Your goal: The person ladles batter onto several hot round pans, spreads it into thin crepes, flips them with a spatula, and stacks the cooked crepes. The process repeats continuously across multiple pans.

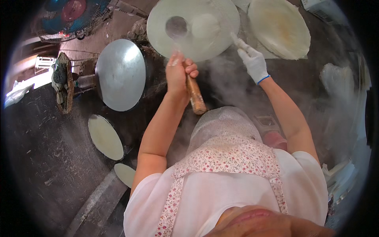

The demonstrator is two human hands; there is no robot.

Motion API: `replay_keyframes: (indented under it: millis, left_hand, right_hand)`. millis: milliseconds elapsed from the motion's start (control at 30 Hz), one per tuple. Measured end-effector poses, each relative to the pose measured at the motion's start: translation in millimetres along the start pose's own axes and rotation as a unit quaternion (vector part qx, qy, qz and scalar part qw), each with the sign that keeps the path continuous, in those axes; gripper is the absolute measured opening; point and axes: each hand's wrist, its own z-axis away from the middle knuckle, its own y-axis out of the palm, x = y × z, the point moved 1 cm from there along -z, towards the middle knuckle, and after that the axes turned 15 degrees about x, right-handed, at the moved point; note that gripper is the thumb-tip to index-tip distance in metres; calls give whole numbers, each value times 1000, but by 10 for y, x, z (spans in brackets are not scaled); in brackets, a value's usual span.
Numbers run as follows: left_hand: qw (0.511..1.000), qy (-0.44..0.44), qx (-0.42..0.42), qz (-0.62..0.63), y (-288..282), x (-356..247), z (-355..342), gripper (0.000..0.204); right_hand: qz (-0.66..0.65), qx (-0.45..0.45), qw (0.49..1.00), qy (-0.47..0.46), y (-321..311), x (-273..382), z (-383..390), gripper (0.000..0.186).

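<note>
My left hand (181, 75) is bare and closed around a thick wooden handle (196, 96), its butt end toward my apron. Beyond the fingers, a dark round disc (176, 27) lies in line with the handle over a round griddle (158, 35) coated in pale batter. I cannot tell whether disc and handle are joined. A smooth white mound (205, 27) shows beside the disc. In a white glove with a blue cuff, my right hand (252, 63) is closed on a thin pale stick-like tool (234, 38), at the griddle's right edge. Steam blurs the area between my hands.
Right of the griddle lies a stack of round pale sheets (279, 29). To the left stand a shiny metal disc (121, 75) and a pale round (105, 137), with a smaller round (124, 174) nearer me. A fan (73, 15) is at far left.
</note>
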Motion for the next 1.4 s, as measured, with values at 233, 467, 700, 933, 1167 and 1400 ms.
replay_keyframes:
  millis: [233,467,700,933,1167,1400]
  left_hand:
    - [927,-66,93,358,176,-74,-50,15]
    - [818,-108,311,471,103,-302,704,46]
    - [808,-50,273,520,75,-494,1021,47]
    - [820,106,215,520,-452,-703,1741,34]
    - [827,133,178,516,-1130,-1156,2167,32]
    - [855,69,207,471,-1660,-1623,2071,35]
  right_hand:
    - [-112,133,984,37,281,607,-223,43]
    - [-130,3,992,9,-281,958,236,41]
    - [-4,38,999,-28,351,152,393,43]
    - [182,65,978,-74,728,-168,632,48]
    - [382,-55,917,100,1090,78,377,66]
    - [-243,123,961,37,1832,933,317,61]
